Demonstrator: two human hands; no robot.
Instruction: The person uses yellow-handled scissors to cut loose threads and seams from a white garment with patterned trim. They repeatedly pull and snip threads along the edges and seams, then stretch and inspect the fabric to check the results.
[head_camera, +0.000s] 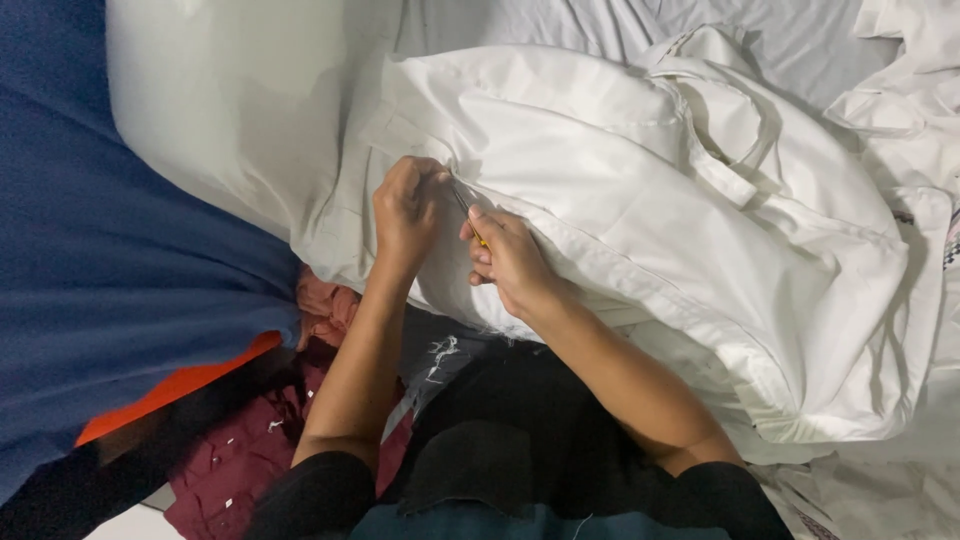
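Head view, read left to right. A blue cloth (110, 250) with an orange edge (175, 385) filled the left margin, beside a pale pillow (220, 110). Lower down lay a maroon garment (240, 455) flecked with white thread scraps. At centre, the left hand (408, 212) was closed in a pinch on a seam fold of the white garment (640, 200), thumb and fingers pressed together on the cloth. Just beside it, almost touching, the right hand (508, 258) was clamped around a small thread cutter (468, 210) with a yellow grip, whose thin metal tip met the seam between the two hands. The white garment was draped over the person's lap and spread up and to the right, its loops and straps lying on top. More white fabric (910, 110) was heaped at the right edge on the grey bed sheet (600, 25).
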